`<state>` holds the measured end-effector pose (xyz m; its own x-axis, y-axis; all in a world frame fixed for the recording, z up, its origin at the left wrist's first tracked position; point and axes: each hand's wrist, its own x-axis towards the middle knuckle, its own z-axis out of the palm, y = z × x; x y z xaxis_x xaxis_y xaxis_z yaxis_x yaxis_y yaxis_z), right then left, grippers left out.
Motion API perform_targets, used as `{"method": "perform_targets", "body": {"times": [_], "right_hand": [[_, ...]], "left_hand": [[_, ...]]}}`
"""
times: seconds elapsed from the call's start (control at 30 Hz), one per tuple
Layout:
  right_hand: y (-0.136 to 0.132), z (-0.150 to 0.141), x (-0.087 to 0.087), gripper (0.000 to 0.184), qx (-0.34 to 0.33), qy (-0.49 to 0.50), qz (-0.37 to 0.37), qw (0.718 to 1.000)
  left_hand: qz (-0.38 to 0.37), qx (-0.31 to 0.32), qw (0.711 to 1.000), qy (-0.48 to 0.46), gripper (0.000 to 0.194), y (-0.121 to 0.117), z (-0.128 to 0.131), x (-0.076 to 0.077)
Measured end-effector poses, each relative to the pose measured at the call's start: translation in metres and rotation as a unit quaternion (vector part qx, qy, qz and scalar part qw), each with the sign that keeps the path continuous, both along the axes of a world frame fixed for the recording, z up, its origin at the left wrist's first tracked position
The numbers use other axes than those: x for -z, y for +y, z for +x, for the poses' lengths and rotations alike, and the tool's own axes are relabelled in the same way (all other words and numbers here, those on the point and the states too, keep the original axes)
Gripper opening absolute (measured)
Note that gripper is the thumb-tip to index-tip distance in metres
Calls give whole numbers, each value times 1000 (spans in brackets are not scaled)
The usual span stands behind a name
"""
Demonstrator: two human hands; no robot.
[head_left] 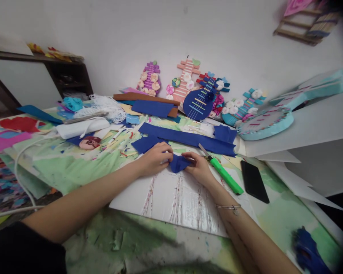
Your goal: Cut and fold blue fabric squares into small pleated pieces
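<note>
Creased blue scrap [177, 164] is undergoing handling.
The left hand [159, 159] and right hand [200, 169] are pinching opposite sides, fingers [167, 155] clamped on it, above a white board [162, 199].

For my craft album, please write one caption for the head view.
Left hand and right hand hold a blue piece over a white board, near a green cutter.

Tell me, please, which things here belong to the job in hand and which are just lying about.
Likely in use:
small blue piece, between left hand and right hand
white board beneath
blue strip
green-handled knife, perhaps

Apparently just lying about:
black phone
white string
red piece
blue guitar-shaped craft
</note>
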<state>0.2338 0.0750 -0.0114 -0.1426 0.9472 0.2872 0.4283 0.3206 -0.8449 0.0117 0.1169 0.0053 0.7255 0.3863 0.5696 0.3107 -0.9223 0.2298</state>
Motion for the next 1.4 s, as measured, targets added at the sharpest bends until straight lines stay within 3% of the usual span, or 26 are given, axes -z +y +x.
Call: {"method": "perform_targets", "body": {"times": [0.07,0.13,0.23,0.37,0.53,0.67,0.87,1.07,1.3,1.4], "right_hand": [[-4,-2,-3,54,14,-70,60,996],[-7,-4,-8,58,24,-146,129,980],[-10,-7,-14,46,4,-225,186,957],[-11,-8,-14,37,-4,-240,202,949],[-12,-10,-12,46,35,-217,197,955],[-11,-10,-11,30,52,-217,206,953],[-10,-6,-9,23,18,-270,203,941],[-9,-6,-12,24,9,-248,174,953],[-8,-3,-11,22,10,-222,142,965],[-8,-3,-11,23,9,-212,133,968]], "left_hand": [[1,-11,1000,-10,11,0,0,0],[-2,-24,1000,-12,13,1,0,1],[-17,-25,999,-26,15,1,0,1],[-52,-50,996,-55,15,2,0,3],[-110,-92,986,-82,14,3,-1,4],[-143,-83,982,-89,15,2,0,4],[-83,-68,994,-14,13,2,-5,8],[-9,-51,996,72,10,0,-12,3],[-36,23,997,58,13,-3,-10,2],[-62,14,997,38,13,-1,-8,5]]}}
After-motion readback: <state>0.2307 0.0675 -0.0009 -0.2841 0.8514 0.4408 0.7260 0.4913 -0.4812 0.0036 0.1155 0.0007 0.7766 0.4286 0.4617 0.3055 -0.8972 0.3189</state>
